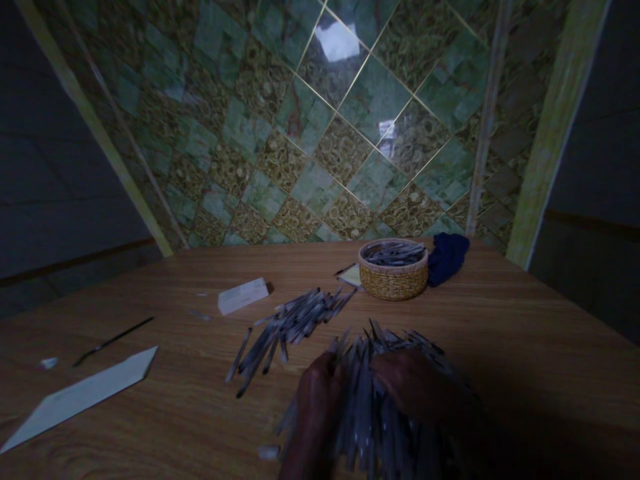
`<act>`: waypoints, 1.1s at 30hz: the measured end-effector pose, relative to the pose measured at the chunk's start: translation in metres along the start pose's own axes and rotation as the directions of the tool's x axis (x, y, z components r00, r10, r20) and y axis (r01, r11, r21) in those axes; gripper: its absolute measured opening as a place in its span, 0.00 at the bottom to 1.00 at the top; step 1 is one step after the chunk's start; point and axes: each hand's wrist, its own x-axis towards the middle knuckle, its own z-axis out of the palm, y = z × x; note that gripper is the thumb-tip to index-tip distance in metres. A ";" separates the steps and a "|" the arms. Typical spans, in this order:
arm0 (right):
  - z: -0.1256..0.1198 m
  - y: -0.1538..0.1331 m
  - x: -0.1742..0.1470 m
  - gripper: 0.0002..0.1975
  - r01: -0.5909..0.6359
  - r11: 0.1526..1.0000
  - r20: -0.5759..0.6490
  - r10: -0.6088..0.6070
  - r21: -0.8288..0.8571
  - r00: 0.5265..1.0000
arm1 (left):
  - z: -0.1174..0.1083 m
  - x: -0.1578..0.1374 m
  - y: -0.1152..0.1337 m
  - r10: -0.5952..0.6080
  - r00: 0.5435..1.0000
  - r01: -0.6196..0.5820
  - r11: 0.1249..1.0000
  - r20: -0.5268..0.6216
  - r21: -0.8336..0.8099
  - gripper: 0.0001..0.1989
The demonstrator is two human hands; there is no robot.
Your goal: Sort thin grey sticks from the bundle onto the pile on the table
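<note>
A large heap of pens (pixel 363 407), slim with pale, clear-looking barrels, lies on the near part of the table. My left hand (pixel 320 387) is at the heap's left side, its fingers curled around some pens whose ends stick up past the thumb. On top of the heap, my right hand (pixel 407 380) has its fingers bent and closed on pens; the fingertips are partly hidden. Beyond my left hand lies a smaller loose group of pens (pixel 295 320), several with dark ends. The light is dim and the hands are slightly blurred.
A woven basket (pixel 394 280) full of pens stands at the back right, beside a dark blue cloth (pixel 449 259). A white box (pixel 243 296) lies left of centre. Further left are a pale card strip (pixel 85 397), a thin black stick (pixel 115 341) and a white scrap (pixel 49 363).
</note>
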 end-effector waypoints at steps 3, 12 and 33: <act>-0.002 0.013 0.003 0.09 -0.082 0.996 0.007 0.082 0.033 0.997 | -0.001 -0.001 0.000 -0.004 1.000 0.004 1.000 -0.009 0.012 0.10; -0.002 0.010 0.003 0.06 -0.107 0.989 0.024 0.105 0.103 0.994 | -0.006 -0.001 0.002 -0.033 0.998 0.036 0.998 -0.052 0.045 0.11; -0.002 0.044 0.081 0.12 -0.375 0.916 0.255 0.332 0.142 0.908 | -0.015 -0.003 0.003 -0.056 0.994 0.065 0.993 -0.095 0.096 0.12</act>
